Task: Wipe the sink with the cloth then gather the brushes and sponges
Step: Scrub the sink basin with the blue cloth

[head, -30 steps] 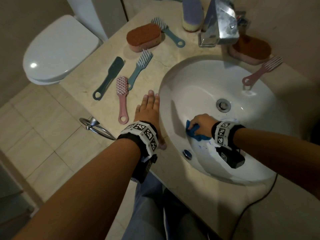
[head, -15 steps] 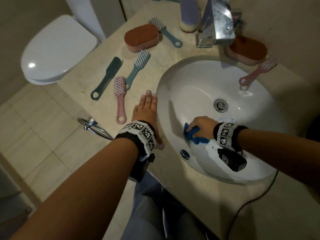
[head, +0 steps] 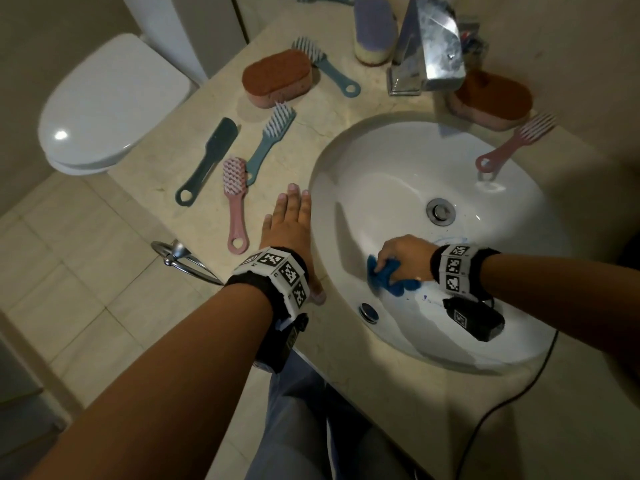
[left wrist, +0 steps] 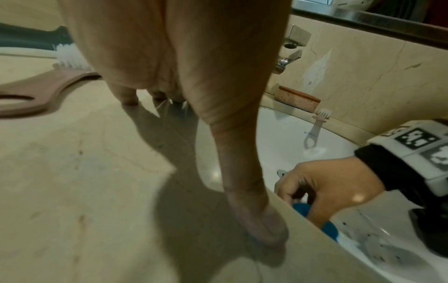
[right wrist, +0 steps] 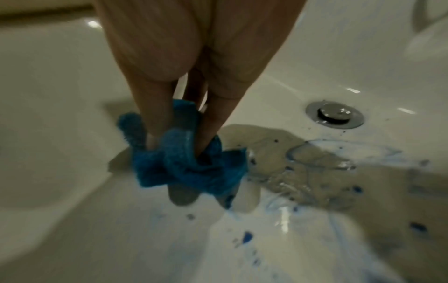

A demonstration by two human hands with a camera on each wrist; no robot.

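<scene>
My right hand (head: 398,256) grips a crumpled blue cloth (head: 389,277) and presses it on the near left wall of the white sink (head: 398,161). In the right wrist view the cloth (right wrist: 189,164) is bunched between my fingers (right wrist: 155,114), with blue specks and water beside it. My left hand (head: 291,226) lies flat and open on the beige counter (head: 138,168) beside the sink rim. A pink brush (head: 235,202), teal brushes (head: 270,140) and a brown sponge (head: 277,77) lie left of the sink. Another pink brush (head: 512,143) and brown sponge (head: 491,98) sit at its far rim.
A chrome tap (head: 429,46) stands behind the sink, a purple sponge (head: 374,29) to its left. The drain plug (head: 440,210) is mid-basin. A white toilet (head: 110,105) is at left, and a towel ring (head: 180,258) hangs off the counter's front edge.
My right hand has kept rubbing the cloth over the same near-left patch of the sink, shifting slightly. My left hand stays flat on the counter.
</scene>
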